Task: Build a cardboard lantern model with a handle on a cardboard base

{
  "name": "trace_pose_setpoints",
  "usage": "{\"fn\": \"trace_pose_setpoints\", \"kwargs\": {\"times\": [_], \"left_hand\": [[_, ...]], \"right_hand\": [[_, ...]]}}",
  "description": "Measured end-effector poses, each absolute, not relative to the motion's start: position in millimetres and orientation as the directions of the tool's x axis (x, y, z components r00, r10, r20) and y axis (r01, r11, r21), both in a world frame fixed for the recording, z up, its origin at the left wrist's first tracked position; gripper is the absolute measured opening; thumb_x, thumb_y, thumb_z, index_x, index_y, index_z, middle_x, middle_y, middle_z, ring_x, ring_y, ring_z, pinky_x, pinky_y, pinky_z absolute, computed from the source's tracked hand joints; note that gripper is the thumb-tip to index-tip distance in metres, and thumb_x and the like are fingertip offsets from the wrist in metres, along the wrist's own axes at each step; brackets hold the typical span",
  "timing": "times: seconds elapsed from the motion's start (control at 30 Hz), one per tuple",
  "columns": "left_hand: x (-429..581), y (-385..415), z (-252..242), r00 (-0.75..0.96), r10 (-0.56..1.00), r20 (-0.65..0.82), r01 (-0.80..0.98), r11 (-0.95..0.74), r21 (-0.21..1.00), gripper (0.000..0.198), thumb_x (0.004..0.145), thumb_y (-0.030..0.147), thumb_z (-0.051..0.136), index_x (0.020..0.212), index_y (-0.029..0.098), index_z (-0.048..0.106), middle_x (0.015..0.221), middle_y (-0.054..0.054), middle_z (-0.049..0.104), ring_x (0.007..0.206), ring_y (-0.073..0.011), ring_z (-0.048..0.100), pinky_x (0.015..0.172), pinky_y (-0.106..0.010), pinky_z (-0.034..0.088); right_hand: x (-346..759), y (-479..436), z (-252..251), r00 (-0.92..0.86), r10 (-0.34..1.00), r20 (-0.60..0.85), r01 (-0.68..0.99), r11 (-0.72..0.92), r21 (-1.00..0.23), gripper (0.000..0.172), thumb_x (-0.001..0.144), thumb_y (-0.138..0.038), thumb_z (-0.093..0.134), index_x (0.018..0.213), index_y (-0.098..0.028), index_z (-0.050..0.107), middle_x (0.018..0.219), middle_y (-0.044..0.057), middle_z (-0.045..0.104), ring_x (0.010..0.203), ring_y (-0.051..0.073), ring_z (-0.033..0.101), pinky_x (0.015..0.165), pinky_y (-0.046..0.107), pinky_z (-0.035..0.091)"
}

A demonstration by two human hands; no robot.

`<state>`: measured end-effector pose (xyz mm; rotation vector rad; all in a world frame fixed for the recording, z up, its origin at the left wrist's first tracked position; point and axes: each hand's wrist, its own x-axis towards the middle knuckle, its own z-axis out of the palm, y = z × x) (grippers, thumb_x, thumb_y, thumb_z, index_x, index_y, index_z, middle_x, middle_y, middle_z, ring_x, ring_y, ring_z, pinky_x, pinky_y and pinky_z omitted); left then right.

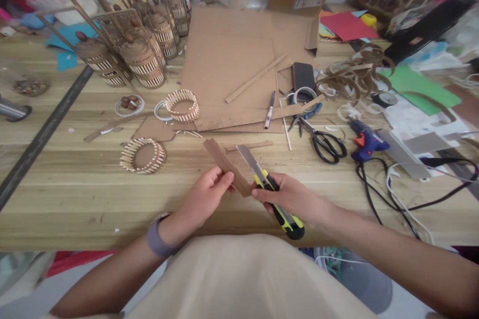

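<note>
My left hand [205,192] pinches a short cardboard strip [226,165] between thumb and fingers, tilted above the table's front part. In my right hand [288,195] is a yellow and black utility knife [279,204], its blade out and pointing away from me to the upper left. The right thumb is close to the strip's lower end; whether it touches cannot be told. Beyond the strip lies a thin cardboard sliver [258,145]. To the left sits a round basket-like ring [142,155] of light sticks and cardboard, with a second ring [182,105] farther back.
Large cardboard sheets [228,65] cover the back middle. Several lantern-like models [142,57] with tall handles stand at the back left. On the right lie black-handled scissors [324,142], a blue glue gun [368,140] with cables, and curled cardboard strips [352,77].
</note>
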<state>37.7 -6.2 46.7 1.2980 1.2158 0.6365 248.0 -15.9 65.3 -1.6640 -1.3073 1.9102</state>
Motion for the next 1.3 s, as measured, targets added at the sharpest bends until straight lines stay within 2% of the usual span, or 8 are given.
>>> {"fn": "trace_pose_setpoints", "kwargs": {"times": [0.1, 0.2, 0.3, 0.4, 0.53, 0.73, 1.03, 1.3], "left_hand": [[29, 3, 50, 0.408, 0.860, -0.307, 0.417, 0.123, 0.901, 0.024, 0.095, 0.038, 0.048, 0.090, 0.018, 0.061, 0.081, -0.001, 0.069, 0.075, -0.0179, 0.065, 0.066, -0.028, 0.050], [18, 14, 47, 0.606, 0.752, -0.259, 0.558, -0.169, 0.813, 0.019, 0.096, 0.028, 0.050, 0.091, 0.020, 0.066, 0.084, 0.000, 0.071, 0.075, -0.0183, 0.065, 0.066, -0.028, 0.048], [15, 25, 38, 0.706, 0.700, -0.111, 0.568, -0.465, 0.679, 0.018, 0.097, 0.024, 0.054, 0.099, 0.021, 0.071, 0.088, -0.003, 0.070, 0.083, -0.0202, 0.064, 0.074, -0.031, 0.050], [15, 31, 30, 0.668, 0.741, 0.071, 0.626, -0.611, 0.485, 0.021, 0.096, 0.025, 0.058, 0.113, 0.019, 0.069, 0.096, -0.007, 0.065, 0.093, -0.0235, 0.058, 0.082, -0.037, 0.051], [7, 28, 25, 0.665, 0.729, 0.160, 0.623, -0.660, 0.419, 0.025, 0.093, 0.027, 0.062, 0.116, 0.016, 0.066, 0.102, -0.008, 0.060, 0.098, -0.0243, 0.053, 0.087, -0.041, 0.050], [-7, 19, 8, 0.673, 0.718, 0.177, 0.583, -0.663, 0.469, 0.018, 0.094, 0.017, 0.059, 0.110, 0.016, 0.068, 0.097, -0.007, 0.060, 0.090, -0.0204, 0.053, 0.080, -0.034, 0.050], [-8, 18, 3, 0.665, 0.708, 0.237, 0.523, -0.668, 0.529, 0.021, 0.097, 0.020, 0.054, 0.110, 0.016, 0.069, 0.095, -0.007, 0.062, 0.087, -0.0192, 0.054, 0.077, -0.033, 0.050], [-5, 16, -1, 0.704, 0.645, 0.298, 0.533, -0.757, 0.378, 0.021, 0.099, 0.018, 0.050, 0.108, 0.016, 0.068, 0.091, -0.007, 0.063, 0.084, -0.0196, 0.053, 0.075, -0.032, 0.049]], "right_hand": [[260, -18, 64, -0.270, 0.795, -0.543, 0.404, -0.419, -0.813, 0.038, 0.082, -0.057, 0.058, 0.087, -0.020, 0.055, 0.054, -0.007, 0.052, 0.049, 0.011, 0.049, 0.049, 0.023, 0.038], [278, -16, 66, -0.197, 0.874, -0.445, 0.540, -0.282, -0.793, 0.037, 0.090, -0.058, 0.046, 0.082, -0.022, 0.047, 0.056, -0.005, 0.053, 0.050, 0.013, 0.052, 0.051, 0.025, 0.041], [288, -16, 69, -0.238, 0.880, -0.412, 0.686, -0.148, -0.713, 0.030, 0.096, -0.050, 0.038, 0.084, -0.023, 0.045, 0.059, -0.004, 0.056, 0.050, 0.014, 0.054, 0.054, 0.026, 0.043], [286, -18, 71, -0.354, 0.845, -0.401, 0.800, 0.052, -0.597, 0.022, 0.099, -0.039, 0.037, 0.096, -0.021, 0.051, 0.077, 0.003, 0.067, 0.064, 0.017, 0.064, 0.062, 0.028, 0.045], [273, -17, 75, -0.417, 0.789, -0.451, 0.901, 0.294, -0.318, 0.021, 0.102, -0.032, 0.039, 0.103, -0.020, 0.055, 0.097, 0.009, 0.072, 0.088, 0.024, 0.070, 0.067, 0.029, 0.043], [247, -1, 90, -0.437, 0.719, -0.540, 0.866, 0.498, -0.038, 0.023, 0.103, -0.032, 0.041, 0.109, -0.019, 0.058, 0.095, 0.009, 0.072, 0.077, 0.023, 0.072, 0.052, 0.028, 0.035], [236, 11, 98, -0.517, 0.679, -0.521, 0.750, 0.653, 0.105, 0.012, 0.095, -0.014, 0.052, 0.103, -0.017, 0.060, 0.082, 0.010, 0.071, 0.068, 0.024, 0.072, 0.045, 0.028, 0.027], [227, 15, 101, -0.544, 0.676, -0.497, 0.749, 0.659, 0.077, 0.026, 0.072, 0.001, 0.063, 0.087, -0.020, 0.063, 0.066, 0.006, 0.066, 0.061, 0.023, 0.068, 0.047, 0.029, 0.032]]}}
